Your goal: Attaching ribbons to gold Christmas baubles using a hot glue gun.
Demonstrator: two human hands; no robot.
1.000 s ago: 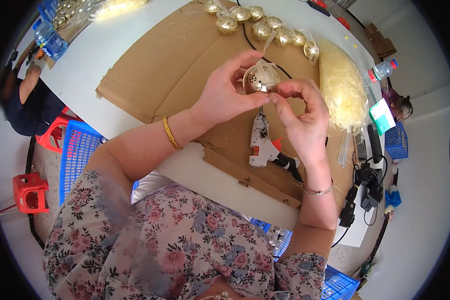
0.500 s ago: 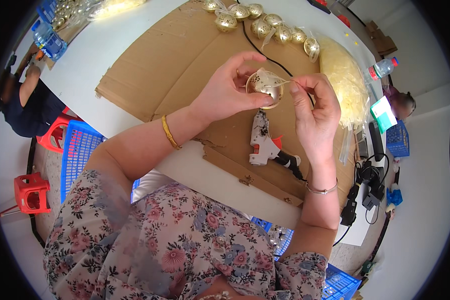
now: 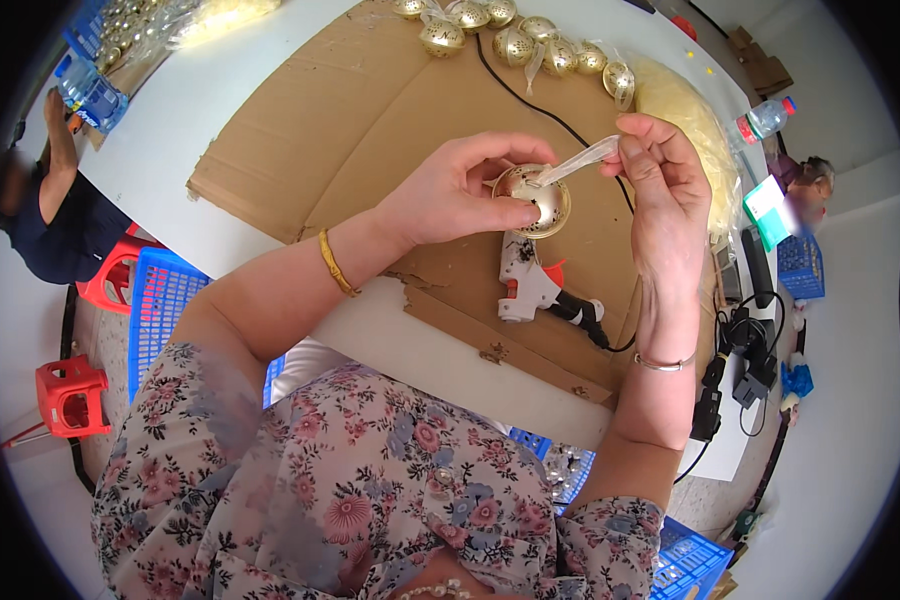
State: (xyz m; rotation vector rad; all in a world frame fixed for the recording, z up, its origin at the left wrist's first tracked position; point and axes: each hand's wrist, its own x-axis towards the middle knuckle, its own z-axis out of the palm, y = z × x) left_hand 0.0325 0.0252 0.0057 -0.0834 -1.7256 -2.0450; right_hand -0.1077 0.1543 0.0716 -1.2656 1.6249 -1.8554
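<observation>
My left hand point(image 3: 475, 190) is closed round a gold ball ornament point(image 3: 542, 212) with small cut-out holes. A pale sheer ribbon point(image 3: 582, 160) runs from the ornament's top to my right hand point(image 3: 668, 190), whose thumb and fingers pinch its far end. The ribbon is stretched at a slant between the two hands. Below the ornament a white glue gun point(image 3: 526, 285) with a red trigger lies on the cardboard point(image 3: 370, 120); its nozzle end is partly hidden beneath the ornament.
Several gold ball ornaments point(image 3: 560, 57) with ribbons lie along the cardboard's far edge. A bag of pale yellow ribbons point(image 3: 685, 130) and a clear bottle point(image 3: 765, 120) are at the right. Black cables and adapters point(image 3: 755, 370) hang nearby. One person point(image 3: 65, 220) sits at the left.
My right hand has moved right, drawing the ribbon out straighter from the ornament. My left hand and the ornament have shifted slightly down.
</observation>
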